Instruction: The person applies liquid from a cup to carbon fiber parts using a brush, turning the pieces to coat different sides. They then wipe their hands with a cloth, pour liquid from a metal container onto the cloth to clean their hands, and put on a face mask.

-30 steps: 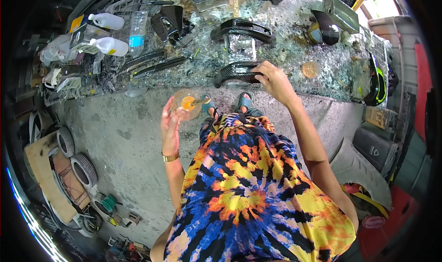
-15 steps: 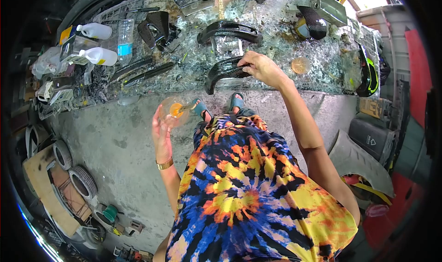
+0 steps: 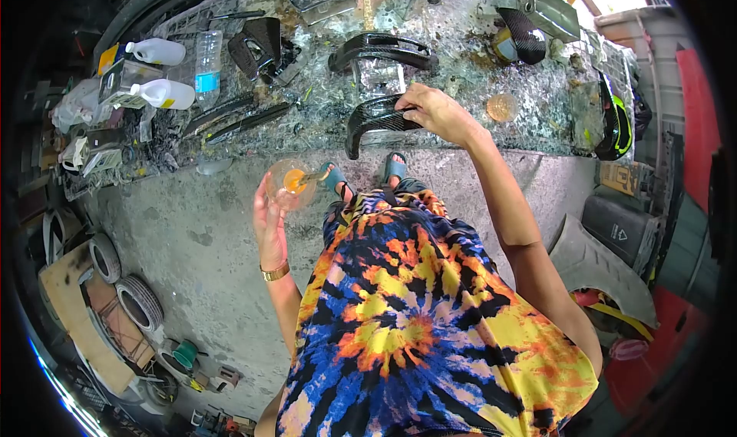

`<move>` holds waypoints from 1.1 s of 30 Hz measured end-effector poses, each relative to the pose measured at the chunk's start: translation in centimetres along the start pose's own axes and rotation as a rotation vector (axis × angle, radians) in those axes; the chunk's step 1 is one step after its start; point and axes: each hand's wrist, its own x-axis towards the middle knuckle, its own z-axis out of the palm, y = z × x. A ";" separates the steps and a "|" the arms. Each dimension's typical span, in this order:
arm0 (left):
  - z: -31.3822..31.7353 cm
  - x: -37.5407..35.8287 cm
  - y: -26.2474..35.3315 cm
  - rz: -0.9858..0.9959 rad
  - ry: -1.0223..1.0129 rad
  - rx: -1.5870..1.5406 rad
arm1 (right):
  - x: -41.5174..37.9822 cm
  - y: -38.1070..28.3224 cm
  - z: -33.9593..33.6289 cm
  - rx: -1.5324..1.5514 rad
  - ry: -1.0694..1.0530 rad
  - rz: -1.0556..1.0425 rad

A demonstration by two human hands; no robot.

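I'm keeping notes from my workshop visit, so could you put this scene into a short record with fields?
Left hand: holding a clear cup with orange contents and a stick
Right hand: holding the near black curved part at its right end
Behind that part: a similar black part
Bench, left side: two white jugs, a clear bottle
Bench, right side: a small round container

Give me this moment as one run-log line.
left hand: holding clear cup, orange contents | right hand: gripping right end of curved carbon-fibre-weave part | workbench: similar black part farther back
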 end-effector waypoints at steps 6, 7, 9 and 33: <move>0.1 0.0 0.1 -0.001 0.005 0.001 | -0.1 0.8 0.4 0.005 0.021 -0.019; 0.1 0.1 0.1 -0.003 0.004 0.000 | -0.1 0.7 0.3 0.008 0.018 -0.018; -0.1 0.1 -0.1 0.003 0.006 -0.010 | -0.2 0.5 0.4 0.012 0.016 -0.018; 0.1 0.4 0.1 -0.012 -0.005 -0.005 | -1.0 -1.6 -0.3 0.198 0.208 0.174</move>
